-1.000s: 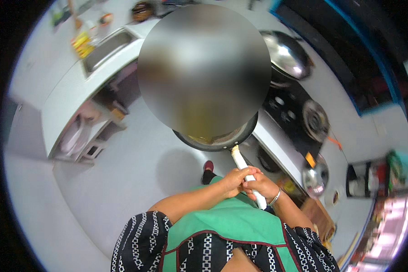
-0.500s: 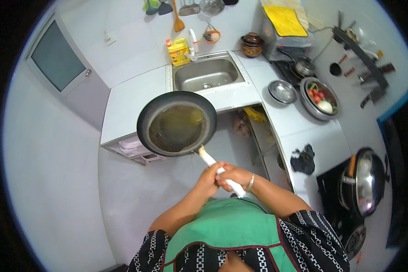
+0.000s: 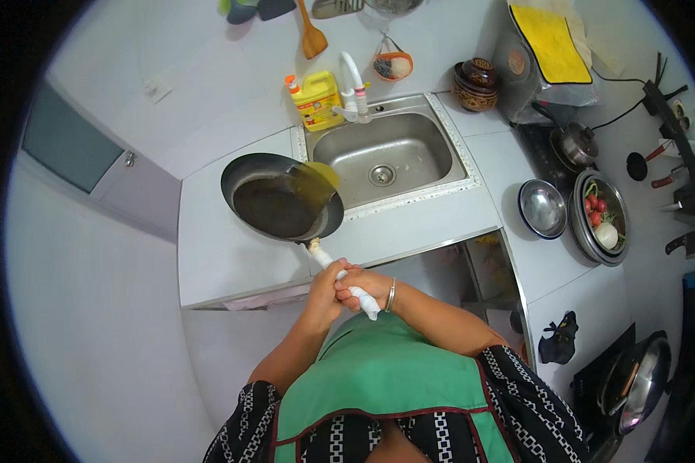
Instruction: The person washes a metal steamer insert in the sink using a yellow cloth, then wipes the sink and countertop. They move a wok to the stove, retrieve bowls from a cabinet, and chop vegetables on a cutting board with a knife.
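Observation:
A dark wok (image 3: 266, 204) hangs over the counter left of the sink (image 3: 409, 147), tilted toward it. Yellowish liquid (image 3: 320, 184) has gathered at the wok's right side and reaches its rim by the basin; whether it runs over is hard to tell. Both hands are closed around the wok's white-wrapped handle (image 3: 324, 256). My left hand (image 3: 326, 292) grips it from the left, and my right hand (image 3: 365, 287), with a bracelet at the wrist, wraps it from the right. The handle's end sticks out below my hands.
Behind the sink stand a yellow jug (image 3: 316, 102) and a white faucet (image 3: 354, 85). To the right are a metal bowl (image 3: 543, 209), a basin of vegetables (image 3: 604, 220), a small pot (image 3: 577, 145) and a black bag (image 3: 558, 338). A lidded pan (image 3: 642, 382) sits lower right.
The wok has come forward over the counter beside the sink and tipped to the right. Its liquid, earlier spread across the bottom, has shifted to the right rim. Both hands keep their hold.

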`<action>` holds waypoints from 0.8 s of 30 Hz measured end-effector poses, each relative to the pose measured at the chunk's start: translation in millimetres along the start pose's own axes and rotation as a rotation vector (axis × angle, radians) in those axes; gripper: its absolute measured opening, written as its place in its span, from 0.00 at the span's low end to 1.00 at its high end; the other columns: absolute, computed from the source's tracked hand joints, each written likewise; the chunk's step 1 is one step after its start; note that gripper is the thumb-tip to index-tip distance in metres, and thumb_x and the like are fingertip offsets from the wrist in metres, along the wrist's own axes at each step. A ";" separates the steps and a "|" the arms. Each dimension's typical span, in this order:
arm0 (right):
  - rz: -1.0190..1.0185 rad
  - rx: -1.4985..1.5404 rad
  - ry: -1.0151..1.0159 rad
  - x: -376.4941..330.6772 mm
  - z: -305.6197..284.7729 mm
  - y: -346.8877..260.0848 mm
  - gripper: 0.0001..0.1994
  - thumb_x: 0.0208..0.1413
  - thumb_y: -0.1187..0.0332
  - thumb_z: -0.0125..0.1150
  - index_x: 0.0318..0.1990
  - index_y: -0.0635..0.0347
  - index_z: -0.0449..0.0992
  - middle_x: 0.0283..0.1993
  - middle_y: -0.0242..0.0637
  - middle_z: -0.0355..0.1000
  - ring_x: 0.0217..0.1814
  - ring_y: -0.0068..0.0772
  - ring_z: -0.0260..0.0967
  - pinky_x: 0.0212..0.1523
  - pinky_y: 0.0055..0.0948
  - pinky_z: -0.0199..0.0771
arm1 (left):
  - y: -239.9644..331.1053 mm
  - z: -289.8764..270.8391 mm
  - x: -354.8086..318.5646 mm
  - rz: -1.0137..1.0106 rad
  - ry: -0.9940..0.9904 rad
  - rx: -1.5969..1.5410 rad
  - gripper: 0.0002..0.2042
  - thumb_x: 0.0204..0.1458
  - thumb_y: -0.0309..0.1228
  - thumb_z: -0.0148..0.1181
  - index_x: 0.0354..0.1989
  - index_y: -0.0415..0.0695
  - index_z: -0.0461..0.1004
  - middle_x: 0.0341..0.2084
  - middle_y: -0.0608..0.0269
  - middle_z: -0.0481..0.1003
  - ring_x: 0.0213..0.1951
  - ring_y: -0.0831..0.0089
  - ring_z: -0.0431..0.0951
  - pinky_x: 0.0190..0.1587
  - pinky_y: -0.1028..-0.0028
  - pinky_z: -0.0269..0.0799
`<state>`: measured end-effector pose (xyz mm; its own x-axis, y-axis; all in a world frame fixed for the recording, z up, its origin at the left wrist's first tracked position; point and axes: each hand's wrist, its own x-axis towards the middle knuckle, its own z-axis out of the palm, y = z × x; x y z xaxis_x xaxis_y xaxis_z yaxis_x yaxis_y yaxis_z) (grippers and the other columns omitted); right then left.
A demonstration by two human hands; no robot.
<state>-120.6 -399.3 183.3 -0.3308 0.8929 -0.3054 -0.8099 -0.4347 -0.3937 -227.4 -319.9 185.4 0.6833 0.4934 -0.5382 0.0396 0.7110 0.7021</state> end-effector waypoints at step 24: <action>0.042 0.176 0.014 56.5 -28.0 -39.6 0.05 0.50 0.71 0.51 0.34 0.54 0.64 0.18 0.28 0.61 0.14 0.20 0.57 0.14 0.19 0.56 | 54.6 3.5 56.6 -0.034 0.068 0.181 0.13 0.52 0.33 0.55 0.36 0.34 0.69 0.29 0.57 0.72 0.30 0.74 0.73 0.31 0.76 0.71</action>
<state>-93.6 -334.9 157.4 -0.3605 0.8722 -0.3306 -0.8682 -0.4433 -0.2229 -184.0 -254.9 194.9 0.6292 0.5076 -0.5886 0.1963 0.6290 0.7522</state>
